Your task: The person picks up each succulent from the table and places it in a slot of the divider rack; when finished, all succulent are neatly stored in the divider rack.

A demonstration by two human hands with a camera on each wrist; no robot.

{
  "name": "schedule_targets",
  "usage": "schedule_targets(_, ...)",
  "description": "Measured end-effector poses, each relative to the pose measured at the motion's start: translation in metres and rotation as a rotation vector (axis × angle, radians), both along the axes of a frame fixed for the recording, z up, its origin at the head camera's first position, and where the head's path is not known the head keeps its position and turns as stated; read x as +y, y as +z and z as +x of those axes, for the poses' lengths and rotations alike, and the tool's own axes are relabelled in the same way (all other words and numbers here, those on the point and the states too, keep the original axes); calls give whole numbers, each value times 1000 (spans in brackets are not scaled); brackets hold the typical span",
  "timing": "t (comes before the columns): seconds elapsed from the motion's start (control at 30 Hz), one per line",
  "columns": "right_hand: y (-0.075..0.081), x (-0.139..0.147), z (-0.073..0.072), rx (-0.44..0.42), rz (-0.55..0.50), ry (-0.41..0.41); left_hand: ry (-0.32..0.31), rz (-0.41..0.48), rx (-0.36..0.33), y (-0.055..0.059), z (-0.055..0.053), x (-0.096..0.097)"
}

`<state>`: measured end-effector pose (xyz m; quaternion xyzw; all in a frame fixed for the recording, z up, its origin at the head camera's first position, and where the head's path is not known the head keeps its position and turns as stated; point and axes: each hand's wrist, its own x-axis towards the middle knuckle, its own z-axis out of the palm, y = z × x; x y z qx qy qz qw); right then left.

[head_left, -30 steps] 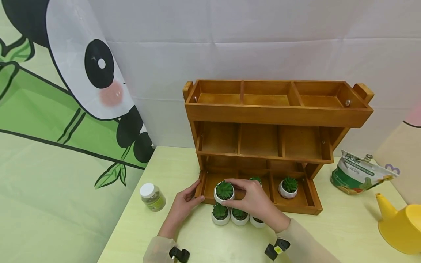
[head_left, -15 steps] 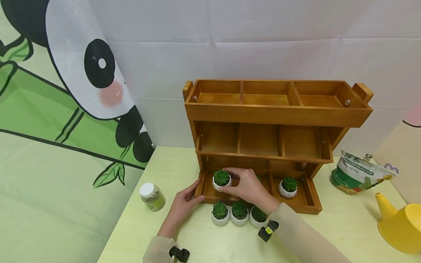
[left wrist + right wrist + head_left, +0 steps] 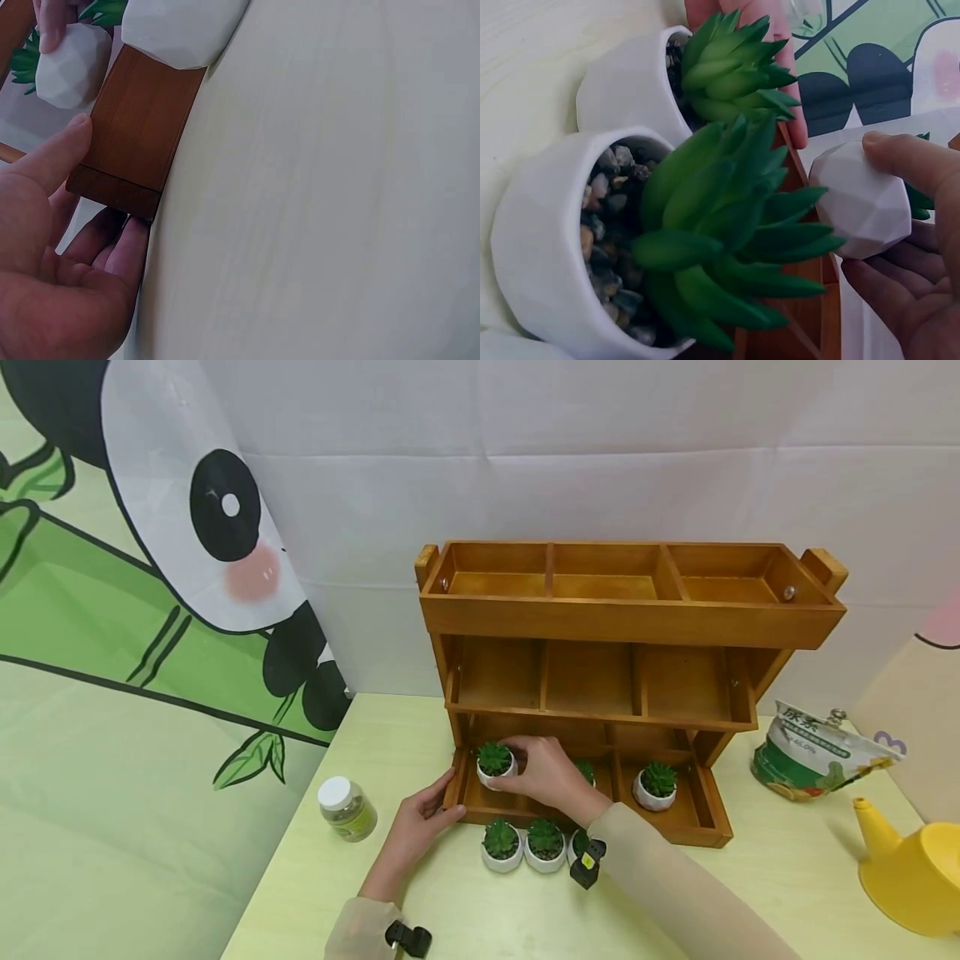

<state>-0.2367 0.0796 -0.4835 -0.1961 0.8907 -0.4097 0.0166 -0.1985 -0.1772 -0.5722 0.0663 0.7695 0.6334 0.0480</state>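
Observation:
My right hand [image 3: 551, 775] pinches a small succulent in a white faceted pot [image 3: 495, 762] between thumb and fingers, over the left compartment of the bottom tier of a brown wooden shelf [image 3: 633, 623]. In the right wrist view the thumb lies on the side of that white pot [image 3: 859, 201]. My left hand [image 3: 416, 832] grips the front left corner of the bottom tier, thumb on its front board [image 3: 139, 127] and fingers curled round the end. Another succulent [image 3: 585, 771], partly hidden behind the right hand, sits in the middle compartment; one more potted succulent [image 3: 656, 785] stands in the right compartment.
Before the shelf stand three more potted succulents in a row [image 3: 545, 843], the rightmost partly covered by the right wrist's camera. A white-capped jar [image 3: 348, 810] is at left. To the right are a green-and-white bag [image 3: 817, 753] and a yellow watering can [image 3: 915, 877].
The right hand has carried its potted succulent from above the front row, back and leftward into the bottom tier's left compartment. The left hand has kept its place on the corner.

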Motion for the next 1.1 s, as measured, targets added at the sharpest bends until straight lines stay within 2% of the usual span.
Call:
schedule_targets(0.63, -25, -13, -19, -31, 135, -13, -3, -31, 10, 1, 0, 0)
schedule_targets(1.1, -30, -19, -21, -46, 139, -36, -6, -30, 11, 2, 0, 0)
